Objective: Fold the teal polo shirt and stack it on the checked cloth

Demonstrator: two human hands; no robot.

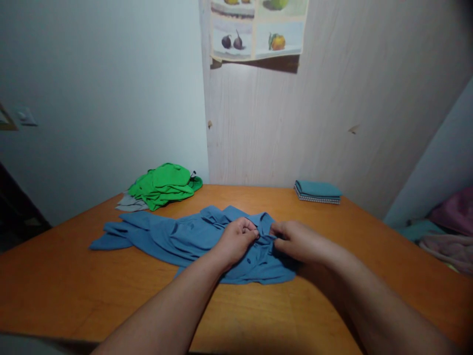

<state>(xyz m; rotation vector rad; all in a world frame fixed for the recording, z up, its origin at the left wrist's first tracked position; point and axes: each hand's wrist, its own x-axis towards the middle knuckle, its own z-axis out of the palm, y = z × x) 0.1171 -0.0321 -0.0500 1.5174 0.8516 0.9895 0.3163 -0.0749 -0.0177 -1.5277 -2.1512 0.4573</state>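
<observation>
A blue buttoned shirt (177, 239) lies rumpled across the wooden table (244, 315), one part of it stretching to the left. Near its collar, my left hand (236, 239) is closed with thumb and fingers pinching the cloth. Opposite it, my right hand (291, 239) also grips the shirt, its fingertips partly hidden in the folds. Between the two hands the fabric is bunched, and a dark button shows just below. Whether a button is between my fingers I cannot make out.
A heap of bright green clothing (166, 185) sits at the back left on a greyish cloth (131, 202). Folded teal and checked fabric (318, 191) is stacked at the back right. Behind the table, a fruit poster (258, 29) hangs on the wall. More cloth (449, 249) lies beyond the right edge.
</observation>
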